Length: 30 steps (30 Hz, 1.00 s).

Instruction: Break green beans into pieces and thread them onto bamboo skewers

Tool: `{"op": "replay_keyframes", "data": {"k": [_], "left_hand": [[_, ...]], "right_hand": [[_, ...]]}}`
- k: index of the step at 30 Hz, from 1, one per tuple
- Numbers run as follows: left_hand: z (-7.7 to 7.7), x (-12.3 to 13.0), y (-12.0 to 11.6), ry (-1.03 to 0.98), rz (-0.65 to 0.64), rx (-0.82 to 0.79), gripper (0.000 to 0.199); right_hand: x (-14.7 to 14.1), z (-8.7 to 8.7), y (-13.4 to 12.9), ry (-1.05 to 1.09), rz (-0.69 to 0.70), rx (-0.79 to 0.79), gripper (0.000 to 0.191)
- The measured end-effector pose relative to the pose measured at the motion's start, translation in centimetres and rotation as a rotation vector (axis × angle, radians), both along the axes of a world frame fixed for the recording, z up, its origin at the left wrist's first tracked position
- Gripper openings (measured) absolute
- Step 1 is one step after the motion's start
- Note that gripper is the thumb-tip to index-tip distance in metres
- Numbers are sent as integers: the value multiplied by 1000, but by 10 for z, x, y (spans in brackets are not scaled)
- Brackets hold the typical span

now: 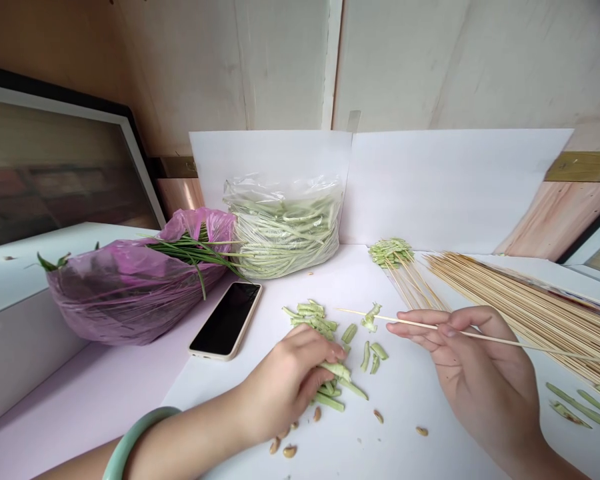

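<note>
Our right hand (485,377) and, to its left, our left hand (295,373) gripped, respectively, a long, thin, pale wooden skewer (386,318) and pale-green cut bean pieces (336,371); steady, centred piercing, we judged, would best prevent splitting.

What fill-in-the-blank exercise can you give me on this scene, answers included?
1. The left hand holds a bean piece; the skewer is in the ____ hand.
2. The bracelet circles the ____ arm.
3. The phone lies ____ the purple bag and the bean pile.

Missing words: right; left; between.
</note>
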<state>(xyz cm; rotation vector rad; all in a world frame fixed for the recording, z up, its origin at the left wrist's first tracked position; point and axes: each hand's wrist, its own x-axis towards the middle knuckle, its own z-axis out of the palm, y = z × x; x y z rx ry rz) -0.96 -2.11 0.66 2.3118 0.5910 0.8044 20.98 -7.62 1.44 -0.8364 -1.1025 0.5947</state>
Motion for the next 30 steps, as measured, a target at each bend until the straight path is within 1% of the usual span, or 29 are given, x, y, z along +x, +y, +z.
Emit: {"op": "replay_keyframes", "data": {"k": [2, 4, 6, 7, 9, 11, 16, 20, 24, 26, 30], "left_hand": [[-2, 2, 2, -140, 130, -201, 19], [-5, 5, 5, -305, 226, -466, 13], [-6, 7, 8, -480, 271, -718, 10], [-6, 7, 10, -555, 284, -813, 13], [-5, 8, 12, -653, 301, -914, 19], [-5, 8, 12, -693, 301, -947, 23], [-5, 9, 11, -708, 286, -961, 26], [-7, 10, 12, -731, 281, -984, 29], [-8, 10, 12, -747, 277, -995, 32], [-8, 10, 12, -750, 281, -984, 32], [-7, 10, 11, -735, 289, -957, 32]], "right_hand": [[0, 1, -2, 1, -6, 16, 12], [0, 2, -4, -10, -19, 43, 12], [-1, 2, -7, -53, -18, 77, 12], [-1, 1, -9, -87, -14, 96, 12], [-3, -1, -12, -174, 0, 131, 11], [-5, -3, -15, -259, 11, 173, 11], [-8, -4, -21, -483, 65, 282, 14], [-6, -2, -25, -723, 82, 282, 19], [-3, 4, -27, -971, 56, 305, 25], [-3, 7, -27, -1034, 42, 323, 25], [-2, 8, -27, -1060, 32, 311, 25]]}}
